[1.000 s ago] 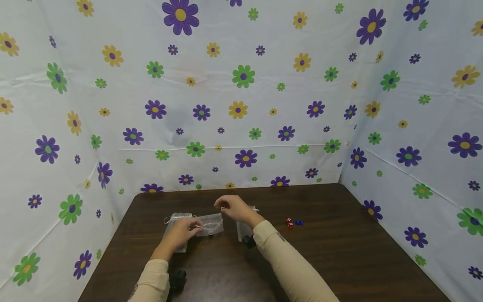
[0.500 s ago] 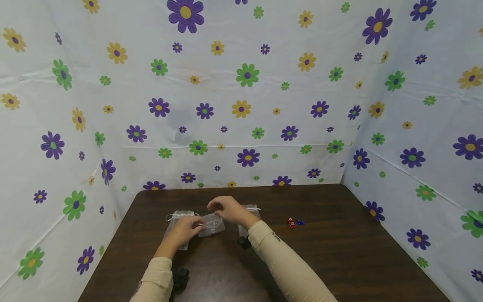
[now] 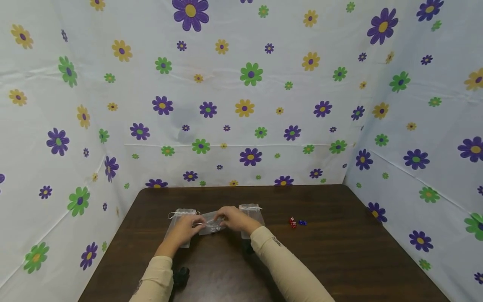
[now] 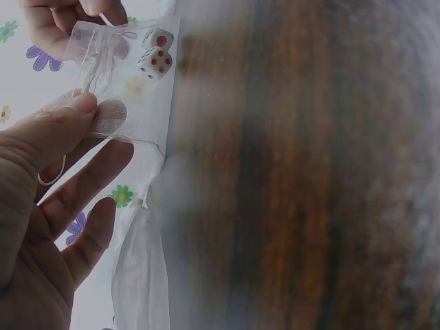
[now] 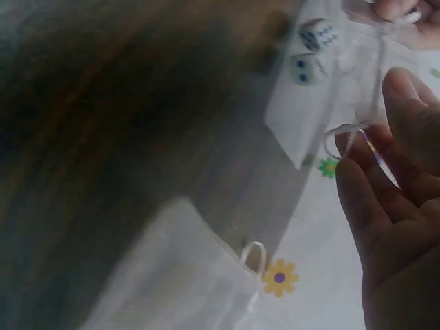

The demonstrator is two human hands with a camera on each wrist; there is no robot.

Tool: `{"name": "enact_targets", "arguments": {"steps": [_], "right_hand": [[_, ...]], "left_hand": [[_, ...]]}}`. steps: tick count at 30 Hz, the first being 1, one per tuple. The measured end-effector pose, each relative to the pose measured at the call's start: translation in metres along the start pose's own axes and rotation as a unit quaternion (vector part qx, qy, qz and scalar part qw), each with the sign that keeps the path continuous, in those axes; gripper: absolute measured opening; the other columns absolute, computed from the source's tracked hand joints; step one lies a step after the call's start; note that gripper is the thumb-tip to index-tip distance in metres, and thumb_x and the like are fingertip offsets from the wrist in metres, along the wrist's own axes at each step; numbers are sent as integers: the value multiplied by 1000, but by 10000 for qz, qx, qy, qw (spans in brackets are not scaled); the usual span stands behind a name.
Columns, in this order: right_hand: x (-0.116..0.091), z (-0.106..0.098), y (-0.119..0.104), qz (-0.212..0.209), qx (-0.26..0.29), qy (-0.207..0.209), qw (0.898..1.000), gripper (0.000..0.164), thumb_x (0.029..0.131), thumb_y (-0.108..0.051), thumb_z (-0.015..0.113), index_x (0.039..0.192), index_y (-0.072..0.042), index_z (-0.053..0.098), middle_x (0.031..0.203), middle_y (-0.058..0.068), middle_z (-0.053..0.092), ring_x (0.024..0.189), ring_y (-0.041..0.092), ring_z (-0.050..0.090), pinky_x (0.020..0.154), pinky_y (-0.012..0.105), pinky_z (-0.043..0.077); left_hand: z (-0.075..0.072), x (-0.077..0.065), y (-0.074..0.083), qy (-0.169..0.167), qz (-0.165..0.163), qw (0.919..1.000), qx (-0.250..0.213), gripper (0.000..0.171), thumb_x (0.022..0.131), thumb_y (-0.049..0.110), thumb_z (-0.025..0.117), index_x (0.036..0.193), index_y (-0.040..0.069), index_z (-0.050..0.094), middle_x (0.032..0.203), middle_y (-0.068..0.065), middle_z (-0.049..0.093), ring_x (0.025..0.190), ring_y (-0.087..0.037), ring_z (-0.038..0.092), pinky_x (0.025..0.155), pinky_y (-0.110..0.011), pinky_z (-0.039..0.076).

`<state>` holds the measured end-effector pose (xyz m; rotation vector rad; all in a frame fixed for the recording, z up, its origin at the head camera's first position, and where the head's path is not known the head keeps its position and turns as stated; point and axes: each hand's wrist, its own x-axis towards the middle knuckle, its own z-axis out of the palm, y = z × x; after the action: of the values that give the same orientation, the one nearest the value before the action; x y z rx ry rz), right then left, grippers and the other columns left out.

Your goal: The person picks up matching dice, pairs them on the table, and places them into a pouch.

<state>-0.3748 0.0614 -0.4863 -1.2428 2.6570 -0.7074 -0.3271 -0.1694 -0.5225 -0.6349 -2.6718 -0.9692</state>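
A sheer white drawstring pouch (image 3: 209,225) is held up between the two hands over the table. White dice (image 4: 159,62) with red and blue pips show through its lower part. My left hand (image 3: 185,228) pinches the gathered top of the pouch at one end between thumb and fingers. At the other end my right hand (image 3: 235,218) has thumb and fingertips on the pouch's top edge, beside a loop of white drawstring (image 5: 350,130).
A second sheer pouch (image 3: 185,211) lies partly under the left hand, and another pouch (image 3: 253,213) lies behind the right wrist. Red dice (image 3: 292,222) and blue dice (image 3: 303,222) sit farther right on the dark wooden table (image 3: 339,251). Flowered cloth (image 3: 264,105) walls the back and sides.
My right hand, first raised above the pouch's right end, has moved left and then come down onto its top edge. The left hand keeps its pinch.
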Motion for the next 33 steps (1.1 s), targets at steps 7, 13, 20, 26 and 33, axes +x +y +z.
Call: {"name": "enact_targets", "arguments": {"steps": [7, 13, 20, 26, 33], "right_hand": [[1, 7, 4, -93, -475, 357, 9982, 13, 97, -7, 69, 107, -9, 76, 104, 1, 74, 95, 11, 68, 81, 21, 53], [1, 1, 3, -349, -477, 922, 9940, 9, 97, -6, 68, 102, -8, 76, 99, 3, 74, 90, 11, 69, 80, 22, 54], [1, -12, -3, -362, -278, 1196, 9918, 8, 98, -8, 68, 102, -7, 75, 98, 1, 73, 85, 6, 65, 77, 20, 53], [-1, -24, -11, -514, -366, 1421, 9878, 7, 98, -8, 68, 102, -8, 74, 98, 2, 73, 86, 8, 65, 79, 22, 53], [-3, -39, -19, -660, -161, 1498, 9864, 8, 99, -8, 67, 103, -8, 73, 99, 3, 72, 85, 9, 64, 77, 22, 53]], "left_hand": [[-2, -2, 2, 64, -108, 9999, 17, 9, 90, 9, 77, 91, 17, 75, 90, 6, 72, 84, -13, 67, 79, -43, 57], [-12, 0, 6, 227, -179, 9996, 15, 1, 94, 14, 74, 94, 15, 74, 93, 4, 74, 86, -18, 70, 77, -42, 58], [-23, 5, 13, 531, 5, 9982, -280, 8, 93, 8, 74, 99, 14, 74, 93, 2, 74, 79, -15, 69, 76, -42, 58], [-29, 10, 17, 973, 282, 9944, -308, 11, 91, 7, 76, 97, 15, 75, 90, 2, 75, 76, -13, 70, 69, -32, 58], [-39, 12, 27, 1055, 69, 9926, -599, 9, 93, 10, 75, 100, 16, 75, 90, 3, 75, 77, -11, 69, 70, -30, 57]]}}
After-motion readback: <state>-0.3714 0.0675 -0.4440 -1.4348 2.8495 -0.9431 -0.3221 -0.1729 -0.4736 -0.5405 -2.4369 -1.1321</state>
